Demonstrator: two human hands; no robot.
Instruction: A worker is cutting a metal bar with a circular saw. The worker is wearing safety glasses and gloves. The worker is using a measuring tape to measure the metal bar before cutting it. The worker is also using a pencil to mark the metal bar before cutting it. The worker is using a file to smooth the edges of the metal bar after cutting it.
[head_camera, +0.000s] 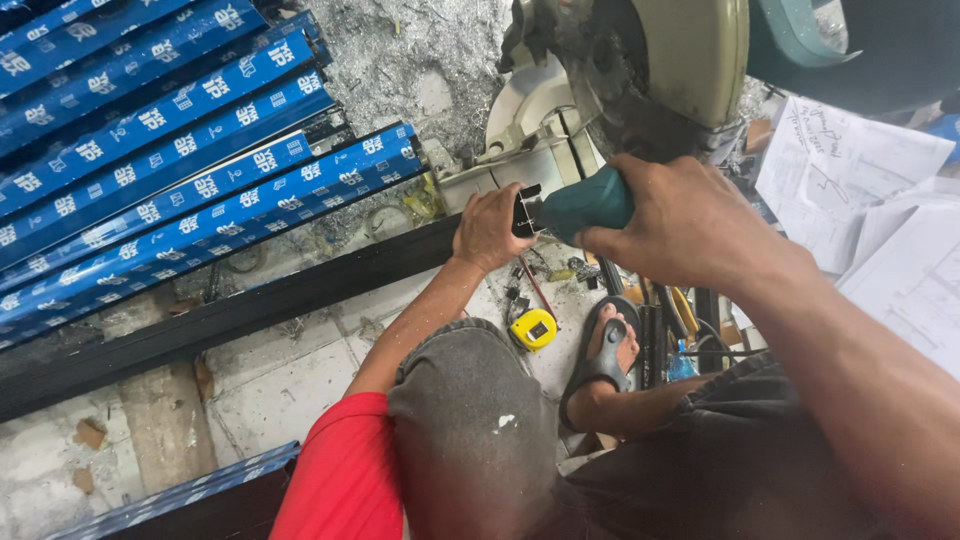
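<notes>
My left hand (488, 228) wraps the cut end of the long black hollow metal profile (230, 312), which runs from far left to the grey chop saw (640, 70) at centre. My right hand (672, 215) clasps the saw's teal handle (585, 205). I judge the profile stiff, light, sharp-edged: best gripped near the blade.

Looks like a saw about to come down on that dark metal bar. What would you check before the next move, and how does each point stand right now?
1. Right hand around the teal saw handle: ok.
2. Left hand steadying the black metal profile near its cut end: ok.
3. Left fingers away from the blade: cannot tell, the blade is hidden by the guard.
4. Foot protected: not ok, an open sandal.
5. Floor near the saw free of loose items: not ok, a yellow tape measure and metal shavings.
</notes>
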